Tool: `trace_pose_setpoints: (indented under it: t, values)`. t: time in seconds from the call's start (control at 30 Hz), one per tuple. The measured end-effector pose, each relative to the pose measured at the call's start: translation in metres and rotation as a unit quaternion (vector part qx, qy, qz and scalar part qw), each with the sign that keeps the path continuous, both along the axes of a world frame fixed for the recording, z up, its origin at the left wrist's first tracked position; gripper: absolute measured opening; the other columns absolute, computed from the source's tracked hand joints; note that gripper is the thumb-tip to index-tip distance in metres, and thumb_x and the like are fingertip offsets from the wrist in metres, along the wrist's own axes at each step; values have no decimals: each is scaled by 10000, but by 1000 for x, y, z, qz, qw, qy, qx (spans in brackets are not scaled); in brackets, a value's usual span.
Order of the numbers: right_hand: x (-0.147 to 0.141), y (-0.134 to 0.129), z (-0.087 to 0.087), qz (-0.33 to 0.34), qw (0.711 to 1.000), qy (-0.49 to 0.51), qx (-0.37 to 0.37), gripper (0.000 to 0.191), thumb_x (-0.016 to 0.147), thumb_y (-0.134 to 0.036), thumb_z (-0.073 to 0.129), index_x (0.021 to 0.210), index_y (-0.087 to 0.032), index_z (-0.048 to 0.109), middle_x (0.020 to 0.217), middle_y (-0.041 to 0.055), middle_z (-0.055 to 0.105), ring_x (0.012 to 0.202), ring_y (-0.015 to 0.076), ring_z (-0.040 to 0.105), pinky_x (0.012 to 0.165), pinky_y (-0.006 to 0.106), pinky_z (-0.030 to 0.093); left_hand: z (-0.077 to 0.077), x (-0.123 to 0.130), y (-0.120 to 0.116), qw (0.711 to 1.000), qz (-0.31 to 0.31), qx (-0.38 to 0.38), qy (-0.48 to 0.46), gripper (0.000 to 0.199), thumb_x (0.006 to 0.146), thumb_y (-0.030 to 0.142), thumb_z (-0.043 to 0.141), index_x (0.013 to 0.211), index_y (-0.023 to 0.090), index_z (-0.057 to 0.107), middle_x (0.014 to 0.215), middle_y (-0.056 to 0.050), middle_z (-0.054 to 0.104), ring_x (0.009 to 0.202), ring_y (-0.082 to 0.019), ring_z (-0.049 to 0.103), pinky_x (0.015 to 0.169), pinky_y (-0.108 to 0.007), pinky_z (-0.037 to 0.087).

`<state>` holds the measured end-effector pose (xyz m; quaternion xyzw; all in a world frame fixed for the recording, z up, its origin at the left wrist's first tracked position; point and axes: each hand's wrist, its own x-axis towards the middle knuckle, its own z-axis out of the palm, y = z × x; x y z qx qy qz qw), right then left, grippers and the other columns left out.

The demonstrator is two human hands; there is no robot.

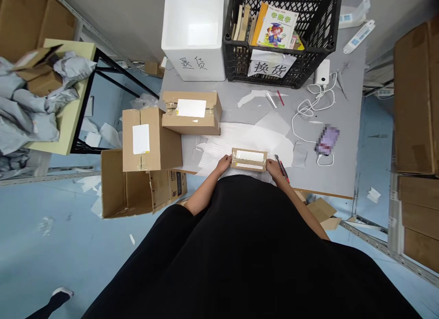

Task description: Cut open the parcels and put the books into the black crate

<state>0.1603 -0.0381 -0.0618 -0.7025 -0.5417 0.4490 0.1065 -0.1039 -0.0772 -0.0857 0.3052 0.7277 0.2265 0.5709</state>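
Observation:
My left hand [224, 163] and my right hand [272, 168] grip the two ends of a small cardboard box [249, 160], which has a white label and clear tape. The box rests near the front edge of a grey table [329, 177], above white packing paper [247, 140]. Just beyond my right hand lies a slim dark-and-red tool [281, 168], possibly a pen or cutter. Two taped cardboard boxes [191, 112] stand at the table's left side, with another [144, 140] beside it on an open carton.
A black crate of books [274, 58] and a white foam bin [192, 35] stand at the far end. A power bank [323, 72] and white cable [308, 113] lie on the right. Grey mailers [34, 104] cover a side table. A co-worker's shoe [61, 294] shows bottom left.

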Motion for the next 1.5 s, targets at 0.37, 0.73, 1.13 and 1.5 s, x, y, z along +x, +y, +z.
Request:
trace_pose_setpoints:
  t: [0.37, 0.73, 1.13, 1.5]
  values:
    - [65, -24, -34, -55, 975, -190, 98, 463, 849, -297, 475, 1246, -97, 602, 1227, 204, 604, 1163, 306, 511, 1034, 449, 389, -6, -12, 0, 994, 7, 50, -96, 419, 783, 215, 568, 1199, 212, 612, 1151, -70, 653, 990, -165, 609, 915, -321, 484]
    - [68, -21, -33, 8, 976, -217, 14, 304, 843, -267, 525, 1127, -159, 520, 1168, 152, 527, 1035, 270, 522, 925, 390, 416, 27, -32, 6, 964, -178, 58, -191, 1321, 560, 113, 767, 1606, 415, 18, 1637, -140, 223, 1296, -291, 477, 1042, -466, 443]
    - [51, -3, 53, 125, 983, -74, 111, 420, 952, -306, 400, 1354, -211, 476, 1066, 91, 705, 904, 243, 656, 834, 350, 462, 32, -19, 16, 960, -171, 151, -160, 1339, 506, 265, 907, 1611, 273, 150, 1585, -178, 326, 1466, -369, 301, 1112, -481, 406]
    - [-56, 39, 118, 526, 798, -278, 101, 658, 971, -110, 318, 1570, -382, 301, 1190, 131, 612, 947, 247, 632, 765, 347, 444, 28, -16, 49, 953, -168, 174, -183, 1347, 500, 246, 913, 1616, 282, 160, 1579, -182, 346, 1451, -374, 333, 1077, -472, 448]
